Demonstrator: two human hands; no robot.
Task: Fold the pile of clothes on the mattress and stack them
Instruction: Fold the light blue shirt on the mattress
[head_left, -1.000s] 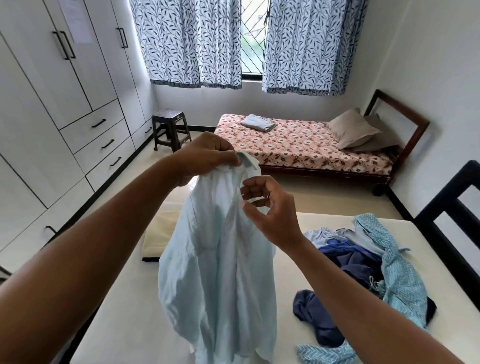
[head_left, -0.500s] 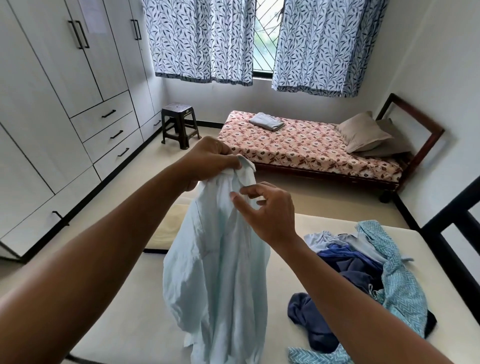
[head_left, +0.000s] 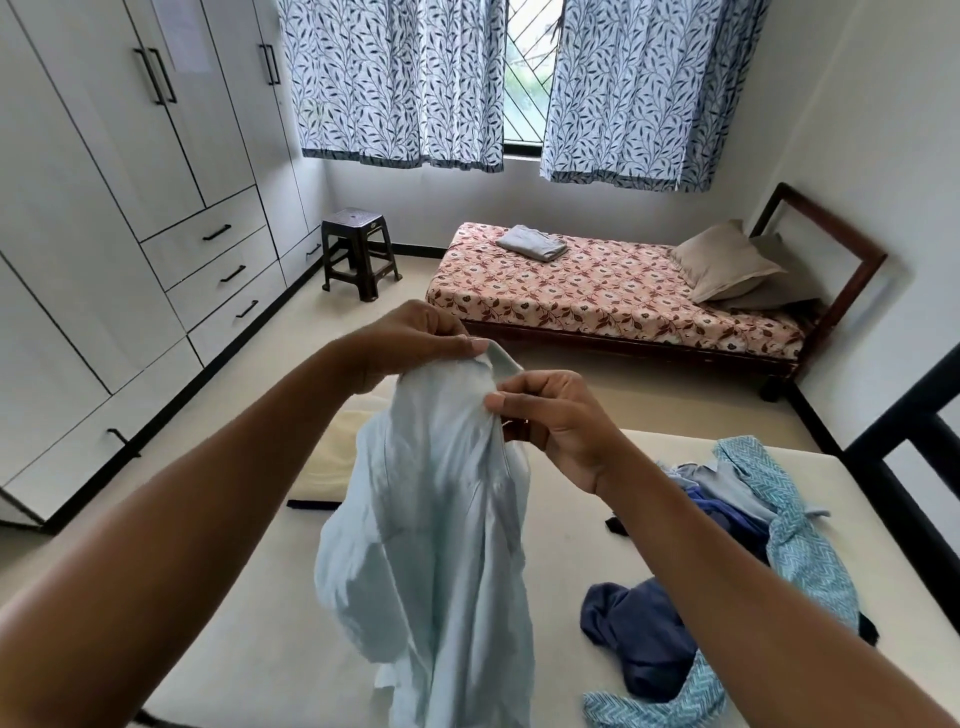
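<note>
A pale blue shirt (head_left: 441, 530) hangs in the air above the cream mattress (head_left: 571, 525). My left hand (head_left: 410, 338) grips its collar at the top. My right hand (head_left: 556, 415) pinches the shirt's upper edge just right of the collar. The shirt's lower part drapes down toward the mattress. A loose pile of clothes (head_left: 727, 545) lies on the right side of the mattress: dark blue garments, a grey-blue piece and a teal patterned cloth.
A second bed (head_left: 597, 296) with a floral sheet, a folded grey cloth (head_left: 532, 242) and pillows stands under the curtained window. A dark stool (head_left: 358, 249) sits by the white wardrobes (head_left: 130, 208) on the left. A dark bed frame (head_left: 914, 431) rises at right.
My right hand moved in and pinched the shirt's top edge, where it was earlier held apart with its fingers loose. The view shifted slightly; the left hand kept its hold.
</note>
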